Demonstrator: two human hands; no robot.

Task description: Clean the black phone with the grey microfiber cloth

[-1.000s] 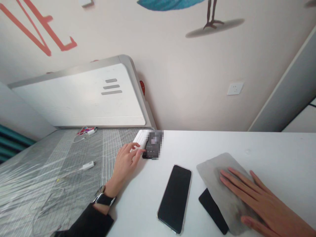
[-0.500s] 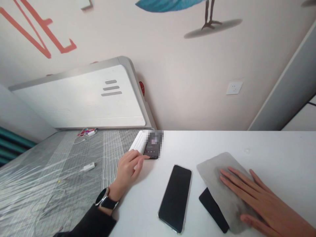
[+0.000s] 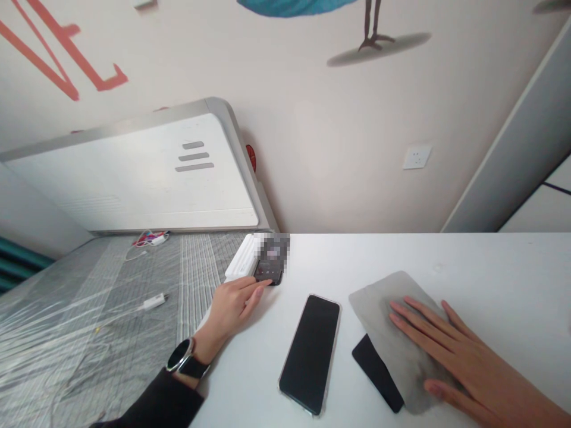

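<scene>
My left hand [image 3: 232, 308], with a watch [image 3: 181, 356] on its wrist, reaches to the table's far left side. Its index finger is stretched out and touches the bottom of a lit phone [image 3: 268, 272], whose upper part is pixelated. Nothing is held in that hand. My right hand [image 3: 459, 348] lies flat with spread fingers on a grey cloth [image 3: 379, 297]. From under the cloth's left edge sticks out a black flat object [image 3: 378, 374], its other part covered. Between the hands a larger phone [image 3: 311, 353] in a clear case lies with a dark screen.
A white box-like object [image 3: 243, 255] lies left of the lit phone. Left of the white table [image 3: 513, 267] is a plastic-covered bed [image 3: 134, 345] with a white plug and cable [image 3: 154, 301]. Behind stand a headboard [image 3: 147, 184] and a wall with a socket [image 3: 417, 157].
The view has shifted slightly, so everything sits a little further left. My left index fingertip has moved slightly onto the lit phone's lower edge. The right hand stays flat on the cloth.
</scene>
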